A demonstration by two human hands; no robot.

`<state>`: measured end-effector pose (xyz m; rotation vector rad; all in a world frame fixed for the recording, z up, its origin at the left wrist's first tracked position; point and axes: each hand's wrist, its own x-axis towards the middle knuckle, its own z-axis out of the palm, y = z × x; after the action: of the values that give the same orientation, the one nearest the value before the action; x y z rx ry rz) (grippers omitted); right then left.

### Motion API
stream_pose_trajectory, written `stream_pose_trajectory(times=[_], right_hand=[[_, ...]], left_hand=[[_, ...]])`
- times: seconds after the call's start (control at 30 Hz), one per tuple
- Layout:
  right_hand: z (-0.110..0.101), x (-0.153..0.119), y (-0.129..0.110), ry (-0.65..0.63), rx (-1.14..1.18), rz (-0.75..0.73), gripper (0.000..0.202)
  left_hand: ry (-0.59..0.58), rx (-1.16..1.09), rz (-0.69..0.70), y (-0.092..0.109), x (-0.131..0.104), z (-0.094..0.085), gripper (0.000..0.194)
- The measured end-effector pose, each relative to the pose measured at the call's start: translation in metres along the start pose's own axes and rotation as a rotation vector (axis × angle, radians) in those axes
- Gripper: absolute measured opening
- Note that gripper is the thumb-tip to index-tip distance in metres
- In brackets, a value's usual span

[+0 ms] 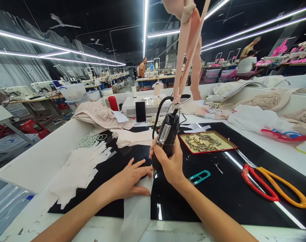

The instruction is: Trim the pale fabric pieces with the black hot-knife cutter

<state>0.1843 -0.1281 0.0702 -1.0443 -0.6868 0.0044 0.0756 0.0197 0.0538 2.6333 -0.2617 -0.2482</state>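
Note:
My right hand (pixel 169 161) is wrapped round a black corded power tool (pixel 168 134), held upright with its lower end close to the black work surface. The tool hangs by its top from knotted pale pink fabric strips (pixel 184 57). My left hand (pixel 131 181) lies flat with fingers spread on a thin white strip of fabric (pixel 136 215), fingertips beside the tool's base. That strip runs over the table's front edge. The tool's working end is hidden behind my right hand. Right of that hand lies a teal thread snipper (pixel 200 177).
Large scissors (pixel 269 185) with red and orange handles lie at right, near a tray of seeds and peanuts (pixel 208 142). Cut white pieces (pixel 77 168) are heaped at left by green cord (pixel 91 140). A phone (pixel 140 112) stands at the back. People sit and stand farther off.

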Motion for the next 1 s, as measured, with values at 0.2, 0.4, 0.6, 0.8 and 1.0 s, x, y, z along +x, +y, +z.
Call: stream_pose_trajectory(times=[0.2, 0.4, 0.6, 0.8, 1.0], right_hand=[[-0.001, -0.002, 0.0, -0.01, 0.005, -0.003, 0.026], [0.0, -0.01, -0.003, -0.021, 0.056, 0.005, 0.026], [-0.001, -0.013, 0.0, 0.018, -0.016, 0.01, 0.026], [0.0, -0.018, -0.006, 0.018, 0.047, 0.044, 0.031], [0.001, -0.025, -0.009, -0.012, 0.083, 0.033, 0.028]], left_hand=[[-0.005, -0.018, -0.001, 0.001, 0.001, -0.001, 0.036], [0.013, -0.007, 0.019, 0.001, 0.0, -0.001, 0.035], [0.007, -0.007, 0.018, 0.003, 0.0, -0.003, 0.036], [0.019, -0.021, 0.033, -0.003, 0.001, -0.001, 0.046], [0.016, -0.034, 0.044, -0.006, 0.002, 0.0, 0.05]])
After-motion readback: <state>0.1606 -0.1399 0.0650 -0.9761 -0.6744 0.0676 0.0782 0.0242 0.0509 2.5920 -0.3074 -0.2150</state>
